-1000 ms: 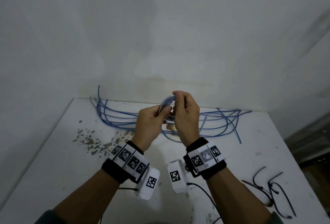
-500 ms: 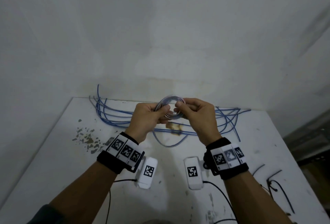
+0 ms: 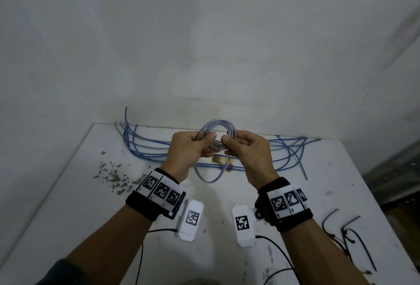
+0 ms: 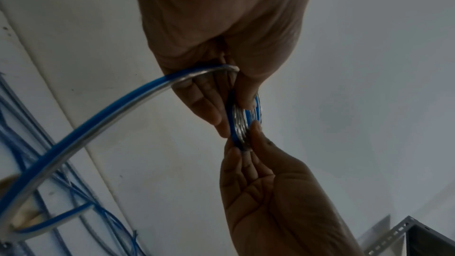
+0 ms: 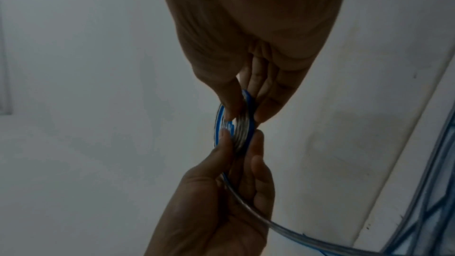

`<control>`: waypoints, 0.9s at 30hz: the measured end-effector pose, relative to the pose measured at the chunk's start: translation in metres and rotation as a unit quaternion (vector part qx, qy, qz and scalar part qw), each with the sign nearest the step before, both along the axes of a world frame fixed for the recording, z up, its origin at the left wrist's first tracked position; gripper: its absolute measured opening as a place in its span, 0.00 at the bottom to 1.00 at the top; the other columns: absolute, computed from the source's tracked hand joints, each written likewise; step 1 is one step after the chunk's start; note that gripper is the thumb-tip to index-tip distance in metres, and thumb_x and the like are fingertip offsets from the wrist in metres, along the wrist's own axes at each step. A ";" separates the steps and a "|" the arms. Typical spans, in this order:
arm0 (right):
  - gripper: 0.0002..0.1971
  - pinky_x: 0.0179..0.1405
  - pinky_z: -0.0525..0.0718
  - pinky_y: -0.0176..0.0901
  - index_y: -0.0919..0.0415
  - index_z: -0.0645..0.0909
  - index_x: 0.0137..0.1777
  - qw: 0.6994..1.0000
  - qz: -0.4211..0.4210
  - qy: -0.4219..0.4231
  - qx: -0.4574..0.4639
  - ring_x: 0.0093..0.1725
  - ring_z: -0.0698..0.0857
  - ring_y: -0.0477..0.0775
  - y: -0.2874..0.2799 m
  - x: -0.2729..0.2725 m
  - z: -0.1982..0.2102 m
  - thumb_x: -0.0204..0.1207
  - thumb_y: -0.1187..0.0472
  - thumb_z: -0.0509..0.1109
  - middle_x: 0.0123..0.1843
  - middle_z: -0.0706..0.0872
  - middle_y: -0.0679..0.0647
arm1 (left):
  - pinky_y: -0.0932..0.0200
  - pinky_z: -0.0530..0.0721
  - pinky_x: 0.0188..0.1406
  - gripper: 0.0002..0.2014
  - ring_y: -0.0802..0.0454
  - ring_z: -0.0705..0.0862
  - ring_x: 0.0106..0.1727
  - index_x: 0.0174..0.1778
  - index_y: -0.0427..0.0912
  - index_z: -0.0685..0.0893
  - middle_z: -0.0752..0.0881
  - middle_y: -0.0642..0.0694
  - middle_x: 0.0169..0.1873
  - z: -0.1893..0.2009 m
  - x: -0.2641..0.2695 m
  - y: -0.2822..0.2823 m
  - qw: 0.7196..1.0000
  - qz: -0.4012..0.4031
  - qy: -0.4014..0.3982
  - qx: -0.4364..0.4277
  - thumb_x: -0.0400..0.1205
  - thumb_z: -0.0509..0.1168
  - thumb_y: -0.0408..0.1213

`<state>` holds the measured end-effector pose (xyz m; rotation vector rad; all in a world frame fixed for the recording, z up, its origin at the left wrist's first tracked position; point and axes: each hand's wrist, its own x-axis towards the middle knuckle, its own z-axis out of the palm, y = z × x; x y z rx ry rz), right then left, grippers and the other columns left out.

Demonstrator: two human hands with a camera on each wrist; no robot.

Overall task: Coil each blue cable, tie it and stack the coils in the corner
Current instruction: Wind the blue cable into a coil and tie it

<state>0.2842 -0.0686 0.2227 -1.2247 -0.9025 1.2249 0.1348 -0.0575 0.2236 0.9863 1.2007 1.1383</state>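
A small flat coil of blue cable is held up above the back of the white table. My left hand pinches its left side with thumb on top. On the opposite side my right hand pinches it between thumb and fingertips. The coil's free tail hangs in a loop below the hands. In the left wrist view the coil sits edge-on between both hands, and the tail curves away left. The right wrist view shows the same coil pinched from both sides.
Several loose blue cables lie along the table's back edge against the wall, spreading right. Thin black ties lie at the front right. Grey flecks and a brown stain mark the tabletop. A metal rack stands beyond the right edge.
My right hand has swung from over the coil out to its right side. Both hands have spread apart, and the coil now faces the head camera, more exposed.
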 end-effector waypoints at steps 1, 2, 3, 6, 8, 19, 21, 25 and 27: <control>0.11 0.38 0.87 0.41 0.73 0.86 0.55 1.000 0.010 0.002 0.003 0.40 0.91 0.56 -0.001 -0.001 0.000 0.73 0.71 0.78 0.45 0.92 0.66 | 0.61 0.88 0.35 0.08 0.49 0.92 0.36 0.45 0.31 0.91 0.92 0.36 0.38 0.001 -0.001 0.001 1.000 0.004 0.002 0.001 0.81 0.72 0.34; 0.11 0.39 0.88 0.41 0.72 0.86 0.55 1.000 0.019 0.003 0.000 0.41 0.91 0.56 -0.002 -0.002 0.000 0.73 0.71 0.77 0.46 0.92 0.66 | 0.61 0.89 0.36 0.09 0.48 0.92 0.36 0.46 0.30 0.90 0.92 0.36 0.38 0.001 -0.001 0.001 1.000 0.005 0.003 0.001 0.81 0.72 0.34; 0.10 0.38 0.88 0.42 0.72 0.87 0.54 1.000 0.022 0.002 -0.007 0.41 0.91 0.56 -0.002 -0.002 0.001 0.74 0.71 0.77 0.45 0.92 0.65 | 0.60 0.89 0.36 0.09 0.47 0.92 0.37 0.46 0.30 0.90 0.92 0.35 0.38 0.000 -0.002 0.001 1.000 0.003 0.002 -0.002 0.81 0.72 0.35; 0.06 0.28 0.85 0.39 0.70 0.88 0.48 0.999 0.008 0.004 -0.041 0.34 0.89 0.53 0.000 0.000 0.004 0.72 0.73 0.77 0.38 0.91 0.62 | 0.59 0.88 0.36 0.10 0.40 0.92 0.43 0.47 0.30 0.90 0.92 0.34 0.41 -0.001 -0.004 -0.001 0.999 -0.023 -0.007 -0.030 0.81 0.72 0.35; 0.04 0.25 0.82 0.37 0.68 0.88 0.45 0.998 0.006 0.002 -0.060 0.32 0.87 0.51 0.003 0.002 0.003 0.72 0.74 0.77 0.34 0.89 0.59 | 0.59 0.87 0.38 0.08 0.40 0.92 0.45 0.47 0.31 0.90 0.92 0.34 0.43 -0.001 -0.006 -0.003 0.998 -0.046 -0.010 -0.042 0.81 0.71 0.34; 0.09 0.32 0.85 0.39 0.66 0.84 0.45 0.989 0.113 0.067 -0.073 0.38 0.88 0.52 0.004 0.020 0.005 0.79 0.59 0.71 0.39 0.90 0.58 | 0.61 0.88 0.35 0.07 0.40 0.92 0.45 0.48 0.30 0.90 0.92 0.34 0.44 0.004 -0.010 0.000 0.996 -0.088 0.032 -0.005 0.80 0.72 0.31; 0.09 0.34 0.86 0.40 0.65 0.84 0.45 0.984 0.145 0.060 -0.084 0.40 0.89 0.52 0.004 0.025 0.007 0.79 0.58 0.70 0.41 0.90 0.58 | 0.59 0.89 0.36 0.06 0.39 0.91 0.44 0.47 0.30 0.91 0.92 0.33 0.42 0.005 -0.011 0.002 0.995 -0.092 0.047 -0.003 0.79 0.73 0.31; 0.17 0.39 0.86 0.43 0.64 0.86 0.54 0.990 0.138 0.034 -0.019 0.45 0.88 0.54 0.006 0.029 0.007 0.72 0.51 0.73 0.47 0.90 0.59 | 0.58 0.88 0.36 0.06 0.41 0.90 0.42 0.46 0.30 0.90 0.91 0.30 0.44 0.006 -0.008 0.000 0.996 -0.080 0.027 -0.009 0.80 0.72 0.31; 0.20 0.45 0.87 0.49 0.63 0.85 0.57 0.993 0.112 -0.001 0.026 0.49 0.88 0.54 0.007 0.021 0.000 0.74 0.48 0.76 0.51 0.90 0.59 | 0.58 0.88 0.38 0.07 0.44 0.91 0.42 0.47 0.31 0.90 0.91 0.31 0.45 0.010 -0.003 0.000 0.998 -0.059 -0.030 -0.015 0.81 0.71 0.32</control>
